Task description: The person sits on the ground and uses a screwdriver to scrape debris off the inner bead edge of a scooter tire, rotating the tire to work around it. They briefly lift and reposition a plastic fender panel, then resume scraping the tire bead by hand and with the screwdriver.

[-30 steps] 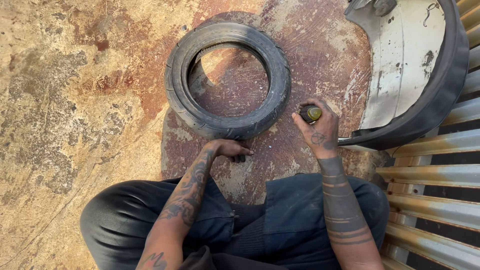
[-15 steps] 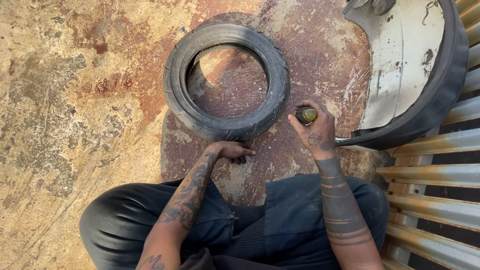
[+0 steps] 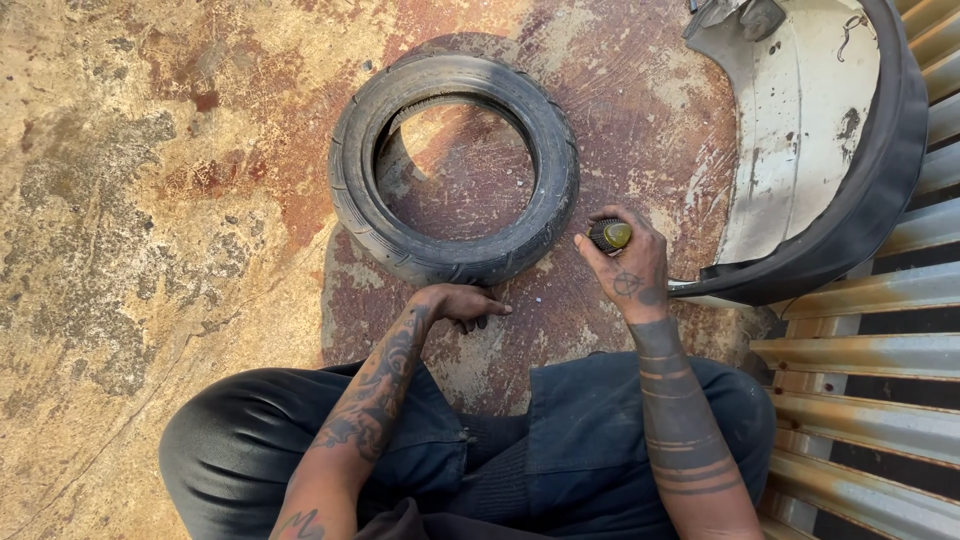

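A small black tyre (image 3: 455, 165) lies flat on the stained concrete floor in front of me. My right hand (image 3: 628, 265) is closed around a tool with a yellow-and-black handle (image 3: 610, 235), held upright just right of the tyre; the tool's lower end is hidden by the hand. My left hand (image 3: 462, 302) rests on the floor just below the tyre's near edge, fingers bent and pointing right. Whether it holds anything small I cannot see.
A white curved scooter mudguard with a black rubber rim (image 3: 860, 180) lies at the upper right. Corrugated metal sheeting (image 3: 880, 380) runs along the right side. My legs in dark trousers (image 3: 600, 440) fill the bottom of the view.
My right hand with the tool has shifted slightly left, closer to the tyre. My left hand stays on the floor.
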